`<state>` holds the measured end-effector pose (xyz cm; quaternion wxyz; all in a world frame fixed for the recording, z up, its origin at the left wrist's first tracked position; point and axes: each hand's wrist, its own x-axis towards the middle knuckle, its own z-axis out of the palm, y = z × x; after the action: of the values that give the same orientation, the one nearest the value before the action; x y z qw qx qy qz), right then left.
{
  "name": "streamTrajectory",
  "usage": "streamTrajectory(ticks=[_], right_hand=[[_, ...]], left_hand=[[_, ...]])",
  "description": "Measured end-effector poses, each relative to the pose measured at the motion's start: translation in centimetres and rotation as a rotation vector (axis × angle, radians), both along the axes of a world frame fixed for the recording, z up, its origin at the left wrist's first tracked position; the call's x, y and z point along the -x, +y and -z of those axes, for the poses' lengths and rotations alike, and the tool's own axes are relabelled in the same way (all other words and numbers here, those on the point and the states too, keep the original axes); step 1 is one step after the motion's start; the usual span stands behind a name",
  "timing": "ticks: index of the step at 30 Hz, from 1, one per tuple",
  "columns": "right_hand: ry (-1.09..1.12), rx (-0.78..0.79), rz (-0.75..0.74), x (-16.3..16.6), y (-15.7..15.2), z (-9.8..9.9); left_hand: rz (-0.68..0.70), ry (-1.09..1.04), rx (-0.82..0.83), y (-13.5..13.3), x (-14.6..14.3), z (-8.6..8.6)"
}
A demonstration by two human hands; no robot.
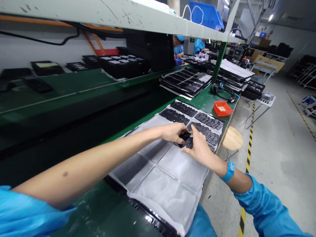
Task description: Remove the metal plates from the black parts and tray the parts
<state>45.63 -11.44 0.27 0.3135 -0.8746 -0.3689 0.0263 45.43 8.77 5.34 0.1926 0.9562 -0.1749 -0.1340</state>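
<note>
A large tray lined with a translucent white sheet [165, 191] lies on the green bench. In its far compartments stand rows of thin black parts [206, 131], packed closely together; their exact kind is too small to tell. My left hand [174, 132] curls its thumb and fingers around a small group of black parts [185, 135] near the tray's middle. From the other side my right hand [199, 147], with a blue band on the wrist, closes thumb and forefinger on the same group. Its lower fingers are partly hidden.
Beyond the tray sit a stack of filled black trays [187, 80], a red bin [222, 108] of small pale pieces and a black headband-like item [223, 93]. A green post [219, 62] and overhead shelf [148, 19] frame the bench. A wooden stool [232, 138] stands right. Co-workers sit farther back.
</note>
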Motion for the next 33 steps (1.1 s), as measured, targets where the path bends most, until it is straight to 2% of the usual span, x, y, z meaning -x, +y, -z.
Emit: streamTrajectory(ticks=[5,14,18,24,29,33], right_hand=[[-0.051,0.078,0.068,0.5,1.3,-0.5],[-0.038,0.117,0.007,-0.1,1.3,-1.2],[-0.008,0.077,-0.009,-0.5,1.4,-0.7],[0.143,-0.105,0.007,-3.0,1.6,0.1],[0.184,-0.091,0.049,-5.4,1.9,0.0],[0.152,-0.043,0.077,-5.8,1.9,-0.2]], left_hand=[[-0.011,0.058,0.124,1.3,-0.3,0.1],[-0.033,0.085,0.246,2.3,-0.8,1.0],[-0.038,0.087,0.259,2.4,-0.8,1.0],[-0.034,0.081,0.248,2.4,-0.7,0.9],[-0.045,0.051,0.237,2.1,-0.3,1.3],[-0.044,-0.013,0.216,1.5,0.2,1.7]])
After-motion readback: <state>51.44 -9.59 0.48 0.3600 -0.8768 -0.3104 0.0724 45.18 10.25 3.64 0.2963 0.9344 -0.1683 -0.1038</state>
